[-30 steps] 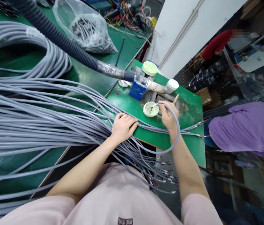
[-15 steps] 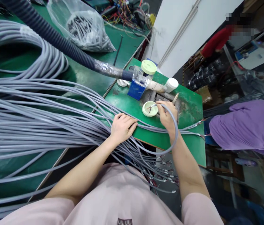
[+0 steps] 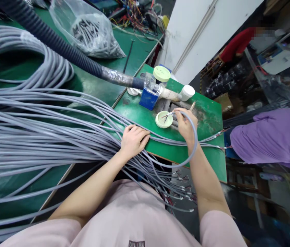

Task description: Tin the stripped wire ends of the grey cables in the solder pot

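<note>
Pinched in my right hand (image 3: 186, 125) is the end of a grey cable (image 3: 192, 151), which loops down around the wrist. Its split thin wires (image 3: 165, 118) reach over the inside of a small round pale-green dish (image 3: 163, 124); whether they touch its contents I cannot tell. My left hand (image 3: 134, 140) lies over the bundle of grey cables (image 3: 83, 137) near the front edge of the green board, fingers bent around the top cables. Below that hand, several cable ends (image 3: 183, 188) with stripped coloured wires hang past the edge.
Behind the dish are a blue box (image 3: 148, 99) with a ribbed hose (image 3: 83, 60), a pale-green lidded tub (image 3: 161, 73) and a white jar (image 3: 187, 92). A bag of grey pieces (image 3: 91, 36) lies further back. A person in purple (image 3: 268, 137) is at right.
My right hand has shifted slightly right, drawing the wire tips a little across the dish. My left hand stays on the cables.
</note>
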Motion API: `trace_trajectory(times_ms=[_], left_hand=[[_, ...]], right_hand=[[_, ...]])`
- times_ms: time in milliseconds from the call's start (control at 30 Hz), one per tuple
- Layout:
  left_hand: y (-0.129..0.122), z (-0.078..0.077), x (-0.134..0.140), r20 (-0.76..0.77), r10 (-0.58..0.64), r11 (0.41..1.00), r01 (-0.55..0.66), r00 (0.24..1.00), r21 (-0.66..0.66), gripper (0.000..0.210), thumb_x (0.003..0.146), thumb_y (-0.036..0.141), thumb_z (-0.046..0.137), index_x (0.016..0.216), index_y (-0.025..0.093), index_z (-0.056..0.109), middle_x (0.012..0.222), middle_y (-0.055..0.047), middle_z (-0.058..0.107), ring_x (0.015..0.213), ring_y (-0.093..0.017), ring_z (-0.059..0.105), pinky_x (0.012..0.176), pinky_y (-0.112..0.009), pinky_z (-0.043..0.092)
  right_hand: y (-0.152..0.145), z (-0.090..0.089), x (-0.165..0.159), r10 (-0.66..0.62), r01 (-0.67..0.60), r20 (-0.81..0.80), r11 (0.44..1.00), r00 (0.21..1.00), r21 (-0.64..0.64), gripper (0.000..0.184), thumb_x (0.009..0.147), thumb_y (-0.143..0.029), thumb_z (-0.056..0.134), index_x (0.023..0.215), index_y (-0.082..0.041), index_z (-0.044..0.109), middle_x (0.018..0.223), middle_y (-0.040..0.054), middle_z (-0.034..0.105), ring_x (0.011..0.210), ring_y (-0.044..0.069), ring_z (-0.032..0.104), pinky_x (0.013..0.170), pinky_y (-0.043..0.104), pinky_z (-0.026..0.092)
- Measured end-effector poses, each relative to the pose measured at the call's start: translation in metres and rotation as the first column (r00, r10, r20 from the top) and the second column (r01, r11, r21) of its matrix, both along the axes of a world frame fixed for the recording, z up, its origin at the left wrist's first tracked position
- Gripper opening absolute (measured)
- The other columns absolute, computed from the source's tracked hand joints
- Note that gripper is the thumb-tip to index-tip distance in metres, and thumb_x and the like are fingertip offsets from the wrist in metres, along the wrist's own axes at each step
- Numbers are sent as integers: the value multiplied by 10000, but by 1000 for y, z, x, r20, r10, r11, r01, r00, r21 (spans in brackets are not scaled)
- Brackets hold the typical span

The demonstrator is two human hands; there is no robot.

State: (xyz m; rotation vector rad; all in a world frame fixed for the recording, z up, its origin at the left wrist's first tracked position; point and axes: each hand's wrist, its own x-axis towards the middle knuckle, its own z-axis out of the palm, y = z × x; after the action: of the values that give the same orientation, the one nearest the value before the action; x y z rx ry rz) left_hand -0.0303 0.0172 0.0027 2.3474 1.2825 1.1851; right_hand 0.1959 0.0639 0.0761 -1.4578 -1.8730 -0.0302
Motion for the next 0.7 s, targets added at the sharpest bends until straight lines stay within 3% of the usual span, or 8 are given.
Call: trace_trajectory(times_ms=[267, 700], left_hand=[[1, -3, 0, -3, -3, 999, 4, 1000, 34, 151, 902, 271, 545, 944, 222, 681, 911, -17, 751, 872, -179, 653, 933, -406, 383], [2, -2, 0, 2, -5, 1000, 5, 1000, 13, 151, 890, 266, 550, 940, 242, 691, 894, -20, 748, 862, -193, 651, 921, -425, 393]], right_hand=[[5, 24, 37, -176, 167, 54, 976, 983, 142, 284, 943, -389, 448, 935, -237, 688, 949, 49, 737, 927, 234, 647, 863, 392, 488], [40, -10, 76, -254, 250, 93, 967, 963, 59, 247, 904, -381, 476, 898, -241, 679, 907, 56, 724, 889, 236, 633, 862, 378, 478]])
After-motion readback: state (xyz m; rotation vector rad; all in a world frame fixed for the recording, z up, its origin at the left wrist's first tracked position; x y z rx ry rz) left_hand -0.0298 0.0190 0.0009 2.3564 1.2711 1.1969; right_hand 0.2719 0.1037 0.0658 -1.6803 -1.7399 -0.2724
